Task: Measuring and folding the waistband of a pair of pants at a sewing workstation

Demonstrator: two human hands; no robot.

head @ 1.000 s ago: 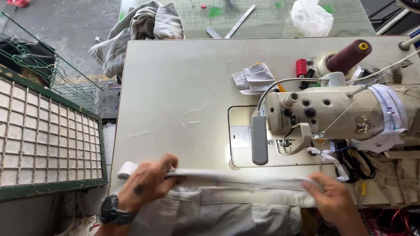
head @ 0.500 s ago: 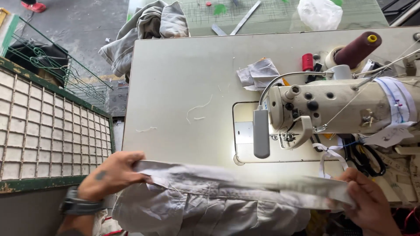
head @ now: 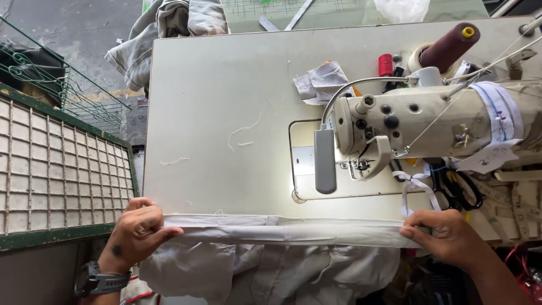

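Nearest, grey cloth (head: 282, 231) stretched taut along the front edge of the table (head: 220, 101), rest of it hanging below the edge. Left hand (head: 138, 231) closed on the cloth's left end, black watch (head: 93, 279) on the wrist. Right hand (head: 446, 234) pinched shut on its right end. Beyond, cream sewing machine (head: 429, 121) with grey lamp (head: 325, 161). Farther back, folded scraps (head: 322, 82), maroon thread cone (head: 449, 48), heap of clothes (head: 164, 28) past the far-left corner.
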